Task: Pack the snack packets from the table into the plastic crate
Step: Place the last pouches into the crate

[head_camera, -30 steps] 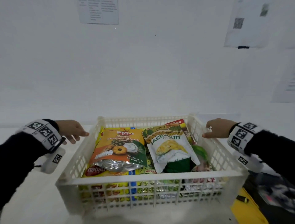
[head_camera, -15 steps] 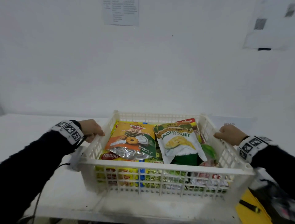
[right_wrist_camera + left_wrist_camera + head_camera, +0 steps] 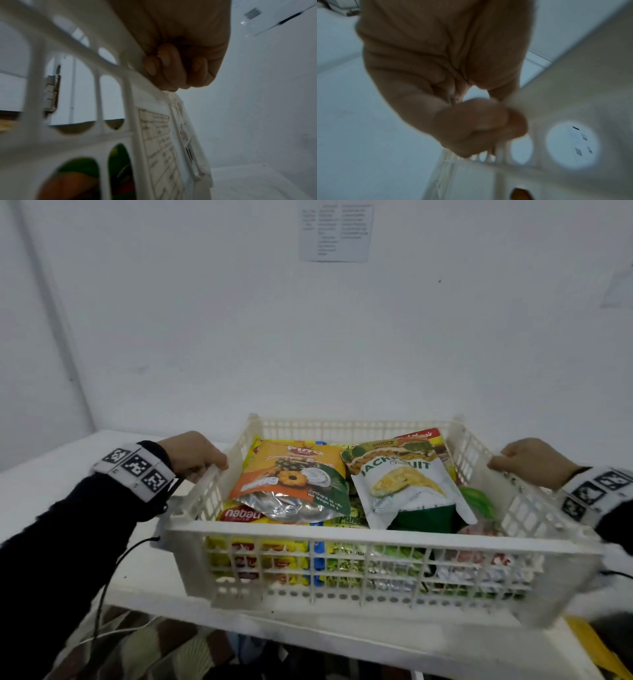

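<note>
White plastic crate (image 3: pixel 373 537), slatted on all sides, at the near edge of the pale counter (image 3: pixel 51 470); whether it rests on the surface or is lifted cannot be told. Left hand (image 3: pixel 193 455) grips the left rim, fingers curled over it; the left wrist view shows fingers (image 3: pixel 471 129) wrapped round the rim bar. Right hand (image 3: pixel 534 462) grips the right rim likewise, with fingertips (image 3: pixel 164 60) hooked under the top bar. Inside, snack packets fill the crate: an orange pineapple packet (image 3: pixel 291 477) lies beside a white jackfruit packet (image 3: pixel 404 484), both atop yellow, green and red packets below.
</note>
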